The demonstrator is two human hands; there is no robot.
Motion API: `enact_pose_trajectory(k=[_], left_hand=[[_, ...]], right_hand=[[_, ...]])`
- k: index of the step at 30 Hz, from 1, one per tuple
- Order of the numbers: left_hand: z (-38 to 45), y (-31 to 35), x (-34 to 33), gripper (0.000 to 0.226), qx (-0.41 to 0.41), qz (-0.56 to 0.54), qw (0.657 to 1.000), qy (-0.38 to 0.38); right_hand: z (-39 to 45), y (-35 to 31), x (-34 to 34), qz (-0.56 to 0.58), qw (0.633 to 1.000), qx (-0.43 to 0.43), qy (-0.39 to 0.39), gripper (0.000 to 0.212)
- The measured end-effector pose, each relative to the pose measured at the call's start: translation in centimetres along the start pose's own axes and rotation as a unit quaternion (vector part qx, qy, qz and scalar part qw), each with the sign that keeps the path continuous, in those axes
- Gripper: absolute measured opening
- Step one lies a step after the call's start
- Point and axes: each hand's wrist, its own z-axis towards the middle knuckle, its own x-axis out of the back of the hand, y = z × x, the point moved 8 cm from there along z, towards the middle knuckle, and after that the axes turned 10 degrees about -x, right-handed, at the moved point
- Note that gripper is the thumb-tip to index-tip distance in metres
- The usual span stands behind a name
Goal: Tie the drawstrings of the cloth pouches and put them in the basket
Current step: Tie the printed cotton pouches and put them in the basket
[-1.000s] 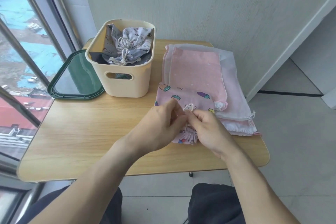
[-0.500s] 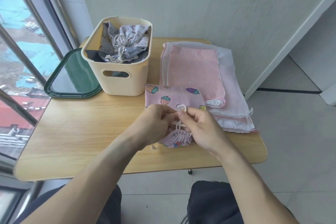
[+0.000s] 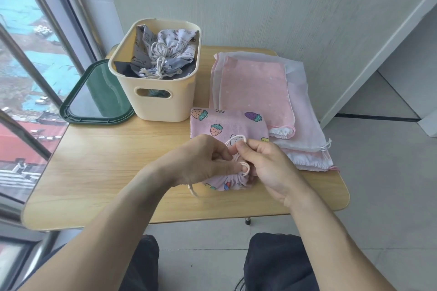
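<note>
So the knot can form, both hands [image 3: 201,160] [image 3: 264,163] pinch the cord [image 3: 236,139] above the pouch [image 3: 224,125], basket [image 3: 165,101] at eleven o'clock.

I see both forearms reaching forward, wrists converging. My left hand [image 3: 203,160] curls, thumb and forefinger pinching the drawstring [image 3: 236,143]. My right hand [image 3: 267,165], just beside it, pinches the same cord, fingertips nearly touching.

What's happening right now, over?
Both hands, left and right, pinching the pink drawstring of the strawberry pouch, knot unfinished. Basket holds tied pouches. Nothing blocking.
</note>
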Motion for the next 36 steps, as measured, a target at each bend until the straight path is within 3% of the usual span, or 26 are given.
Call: enact_pose_trajectory(k=[3,8,11,15,16,19,21,24,27,31,36], left_hand=[[0.0,0.0,0.5,0.03,-0.001,0.001,1.0,0.024],[-0.1,0.6,1.5,0.018,-0.043,0.159,0.968,0.191],[-0.3,1.9,1.1,0.006,-0.09,0.223,0.945,0.222],[-0.4,1.5,1.5,0.012,-0.084,0.245,0.94,0.224],[-0.4,1.3,1.6,0.012,-0.078,0.232,0.945,0.216],[-0.4,0.8,2.1,0.01,-0.066,0.156,0.972,0.165],[-0.3,0.5,2.1,0.013,-0.053,0.067,0.989,0.12],[-0.2,-0.3,1.5,0.015,-0.004,-0.097,0.993,0.064],[0.1,-0.7,0.3,0.025,0.027,-0.233,0.972,0.026],[0.6,-1.6,0.0,0.033,0.055,-0.302,0.951,0.043],[0.8,-2.1,-0.4,0.031,0.064,-0.331,0.939,0.068]], right_hand=[[0.0,0.0,-0.4,0.021,1.0,-0.005,-0.006,0.03],[0.3,-0.1,0.0,0.021,0.998,0.006,0.055,0.032],[0.5,0.3,0.4,0.017,0.998,-0.001,0.067,0.04],[0.2,-0.3,0.6,0.024,0.999,0.013,0.038,0.032],[0.1,-0.6,0.5,0.021,0.999,0.017,0.019,0.026],[-0.1,-0.9,0.8,0.006,1.0,0.029,-0.004,0.063],[-0.4,-1.5,1.3,-0.028,0.997,0.074,0.014,0.07],[-1.3,-2.9,1.4,-0.075,0.983,0.163,0.05,0.059],[-2.0,-3.8,1.3,-0.138,0.956,0.239,0.101,0.036],[-2.3,-4.3,1.5,-0.209,0.923,0.291,0.14,0.02],[-2.4,-3.9,2.0,-0.19,0.932,0.277,0.133,0.013]])
